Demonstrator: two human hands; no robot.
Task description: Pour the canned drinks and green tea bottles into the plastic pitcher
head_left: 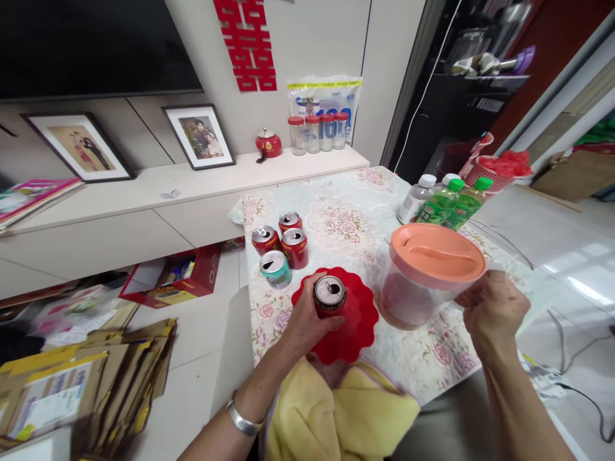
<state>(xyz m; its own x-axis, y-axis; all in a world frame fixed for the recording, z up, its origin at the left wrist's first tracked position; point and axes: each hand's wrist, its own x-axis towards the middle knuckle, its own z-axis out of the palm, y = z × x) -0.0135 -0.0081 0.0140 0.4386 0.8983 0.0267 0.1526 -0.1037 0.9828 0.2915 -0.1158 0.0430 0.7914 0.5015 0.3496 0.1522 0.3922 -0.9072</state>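
The left hand [312,320] reaches forward from the near edge, its forearm slanting inward and a silver bracelet [243,416] on the wrist; the thumb and fingers curl around one red can [330,296], pinching its sides with the opened top facing up. The can is above the red scalloped tray [353,320]; whether it touches the tray is unclear. The right hand [497,314] is closed in a fist at the side of one clear pitcher [413,294] with an orange lid [438,251], gripping its mostly hidden handle, the forearm rising from the lower right. Beyond the left grip and to its left stand four opened cans, three red cans [294,246] and one teal can [275,269]. Past the pitcher are two green-capped bottles [439,206] and two white-capped bottles [416,197]. One yellow cloth [336,410] lies nearer than the left grip, and four red-lidded jars [312,136] stand far beyond both hands.
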